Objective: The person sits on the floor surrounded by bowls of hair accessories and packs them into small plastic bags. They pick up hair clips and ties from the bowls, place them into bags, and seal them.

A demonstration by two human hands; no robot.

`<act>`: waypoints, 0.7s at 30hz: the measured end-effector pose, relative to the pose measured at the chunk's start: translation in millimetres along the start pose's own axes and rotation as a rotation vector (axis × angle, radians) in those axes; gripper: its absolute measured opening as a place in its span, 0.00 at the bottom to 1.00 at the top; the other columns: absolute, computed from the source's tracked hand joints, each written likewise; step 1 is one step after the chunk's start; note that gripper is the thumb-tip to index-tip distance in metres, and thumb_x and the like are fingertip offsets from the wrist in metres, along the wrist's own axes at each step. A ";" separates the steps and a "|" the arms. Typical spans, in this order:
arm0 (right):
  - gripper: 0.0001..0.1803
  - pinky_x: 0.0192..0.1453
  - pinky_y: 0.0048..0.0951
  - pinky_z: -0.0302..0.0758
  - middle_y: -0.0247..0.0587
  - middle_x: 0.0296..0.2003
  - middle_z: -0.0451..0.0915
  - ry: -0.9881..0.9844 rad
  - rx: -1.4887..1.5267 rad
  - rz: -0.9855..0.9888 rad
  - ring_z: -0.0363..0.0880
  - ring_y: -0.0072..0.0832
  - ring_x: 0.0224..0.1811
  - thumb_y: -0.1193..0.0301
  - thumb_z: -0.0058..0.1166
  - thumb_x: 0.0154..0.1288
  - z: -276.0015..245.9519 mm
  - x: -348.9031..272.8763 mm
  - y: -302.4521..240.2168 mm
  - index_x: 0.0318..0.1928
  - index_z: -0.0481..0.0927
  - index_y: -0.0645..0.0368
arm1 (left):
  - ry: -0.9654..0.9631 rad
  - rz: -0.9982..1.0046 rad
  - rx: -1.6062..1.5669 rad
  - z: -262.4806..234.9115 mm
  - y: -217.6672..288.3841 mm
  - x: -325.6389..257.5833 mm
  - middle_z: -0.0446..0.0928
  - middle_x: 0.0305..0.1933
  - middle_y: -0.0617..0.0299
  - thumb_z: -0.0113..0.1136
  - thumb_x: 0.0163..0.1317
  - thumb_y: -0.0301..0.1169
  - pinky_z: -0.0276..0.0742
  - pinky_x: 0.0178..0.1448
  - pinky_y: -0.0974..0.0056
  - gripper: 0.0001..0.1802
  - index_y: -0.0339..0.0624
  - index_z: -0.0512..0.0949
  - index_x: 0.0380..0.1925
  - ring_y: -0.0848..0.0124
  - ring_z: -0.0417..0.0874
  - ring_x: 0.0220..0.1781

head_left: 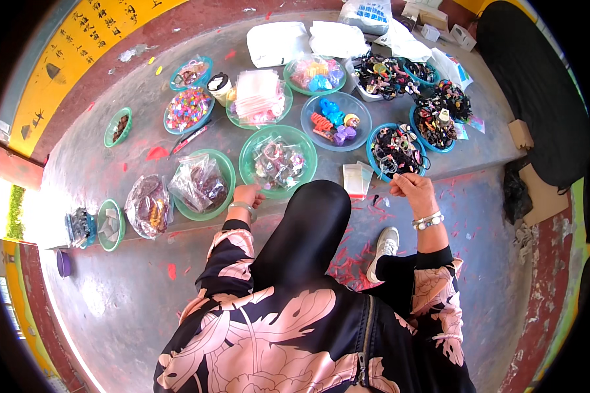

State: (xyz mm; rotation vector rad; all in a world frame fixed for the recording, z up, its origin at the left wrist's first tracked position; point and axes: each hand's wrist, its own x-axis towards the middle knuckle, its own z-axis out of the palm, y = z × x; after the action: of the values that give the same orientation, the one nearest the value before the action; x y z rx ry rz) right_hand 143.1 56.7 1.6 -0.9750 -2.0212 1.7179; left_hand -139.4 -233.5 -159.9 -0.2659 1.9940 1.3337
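My left hand (246,195), with a bangle at the wrist, is at the near left rim of a green bowl (245,157) of small wrapped trinkets. Its fingers curl inward; whatever they hold is too small to make out. My right hand (414,191), wearing a beaded bracelet, is closed in a pinch at the near edge of a blue basket. That basket holds dark hair ties (396,149). I cannot make out what is between its fingers. Between my hands lies a small stack of clear packets (356,180).
Bowls of coloured beads (188,109), clear bags (260,95) and colourful hair clips (334,121) stand farther back. Bagged brown items (203,187) are left of my left hand. More dark hair ties (380,75) fill containers at the back right. A raised ledge edge (465,171) runs across.
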 end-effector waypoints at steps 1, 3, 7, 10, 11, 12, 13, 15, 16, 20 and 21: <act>0.14 0.29 0.19 0.73 0.37 0.20 0.78 -0.004 0.007 -0.007 0.75 0.19 0.22 0.66 0.53 0.59 -1.2 1.1 1.8 0.27 0.80 0.66 | 0.028 0.057 0.047 -1.6 -3.5 4.4 0.77 0.22 0.52 0.53 0.53 0.34 0.66 0.18 0.63 0.12 0.34 0.75 0.23 0.69 0.72 0.15; 0.14 0.28 0.19 0.73 0.37 0.20 0.78 -0.006 0.017 -0.008 0.75 0.19 0.22 0.66 0.53 0.59 -1.1 0.9 2.2 0.27 0.80 0.66 | 0.161 0.263 0.257 -4.1 -9.7 13.2 0.78 0.24 0.51 0.53 0.52 0.32 0.70 0.25 0.60 0.11 0.34 0.76 0.25 0.64 0.75 0.20; 0.13 0.27 0.19 0.72 0.37 0.20 0.78 0.001 -0.001 0.000 0.75 0.19 0.22 0.67 0.53 0.59 2.3 -1.3 -1.8 0.27 0.80 0.66 | 0.378 0.904 0.743 -5.2 -7.7 15.7 0.77 0.33 0.51 0.50 0.48 0.25 0.71 0.46 0.57 0.10 0.38 0.78 0.30 0.55 0.76 0.38; 0.13 0.29 0.19 0.71 0.36 0.19 0.78 -0.004 -0.029 0.002 0.75 0.18 0.22 0.66 0.53 0.59 1.6 -1.5 -1.3 0.26 0.80 0.64 | 0.349 1.176 1.002 -6.4 -4.4 19.1 0.76 0.40 0.51 0.49 0.46 0.22 0.70 0.52 0.58 0.12 0.39 0.78 0.31 0.55 0.73 0.48; 0.13 0.29 0.19 0.70 0.35 0.19 0.78 -0.007 -0.037 0.004 0.75 0.18 0.22 0.66 0.53 0.59 1.0 -1.8 -1.2 0.26 0.80 0.64 | 0.333 1.224 1.093 -7.5 -3.8 23.0 0.75 0.42 0.52 0.49 0.45 0.21 0.69 0.53 0.59 0.12 0.39 0.78 0.30 0.55 0.72 0.51; 0.13 0.29 0.19 0.71 0.35 0.19 0.78 -0.014 -0.033 0.004 0.75 0.18 0.22 0.66 0.53 0.59 2.5 -2.1 -2.0 0.27 0.80 0.64 | 0.263 1.237 1.127 -11.3 -3.8 27.6 0.75 0.42 0.52 0.49 0.45 0.22 0.69 0.53 0.58 0.11 0.39 0.78 0.30 0.55 0.71 0.51; 0.13 0.29 0.19 0.71 0.35 0.19 0.78 -0.021 -0.029 0.004 0.75 0.18 0.22 0.66 0.53 0.59 4.1 -2.9 -4.2 0.27 0.80 0.64 | 0.193 1.248 1.161 -14.6 -2.5 32.9 0.75 0.42 0.53 0.49 0.45 0.22 0.70 0.52 0.58 0.11 0.39 0.78 0.29 0.56 0.71 0.52; 0.13 0.29 0.19 0.71 0.35 0.20 0.78 -0.037 -0.023 -0.003 0.75 0.18 0.22 0.66 0.53 0.59 5.1 -3.0 -4.3 0.27 0.80 0.64 | 0.048 1.190 1.252 -14.2 3.2 41.0 0.75 0.42 0.53 0.49 0.46 0.22 0.70 0.51 0.58 0.10 0.39 0.78 0.29 0.56 0.71 0.51; 0.13 0.29 0.19 0.71 0.35 0.20 0.78 -0.047 -0.021 -0.010 0.75 0.18 0.22 0.66 0.53 0.60 4.8 -2.6 -3.2 0.27 0.80 0.64 | -0.027 1.121 1.308 -12.2 7.9 43.8 0.75 0.42 0.53 0.49 0.46 0.22 0.71 0.50 0.58 0.10 0.39 0.78 0.29 0.56 0.72 0.50; 0.12 0.27 0.19 0.71 0.37 0.21 0.78 -0.061 0.007 -0.021 0.76 0.20 0.22 0.70 0.52 0.59 6.6 -1.0 1.3 0.28 0.79 0.68 | -0.076 0.955 1.393 -4.1 16.4 52.3 0.76 0.38 0.54 0.49 0.48 0.23 0.72 0.48 0.57 0.10 0.42 0.78 0.29 0.56 0.75 0.46; 0.12 0.26 0.19 0.72 0.38 0.21 0.78 -0.062 -0.002 -0.017 0.76 0.20 0.22 0.70 0.52 0.59 7.3 -0.7 1.4 0.28 0.79 0.69 | -0.048 0.957 1.329 -3.7 17.1 54.7 0.76 0.37 0.54 0.49 0.48 0.23 0.72 0.47 0.57 0.10 0.42 0.78 0.29 0.56 0.75 0.45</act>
State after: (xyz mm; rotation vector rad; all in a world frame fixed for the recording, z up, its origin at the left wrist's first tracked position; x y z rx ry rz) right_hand 139.4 51.0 -1.3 -0.9136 -2.0638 1.7582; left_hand -189.7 -217.7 -182.6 1.4222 2.5698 0.1458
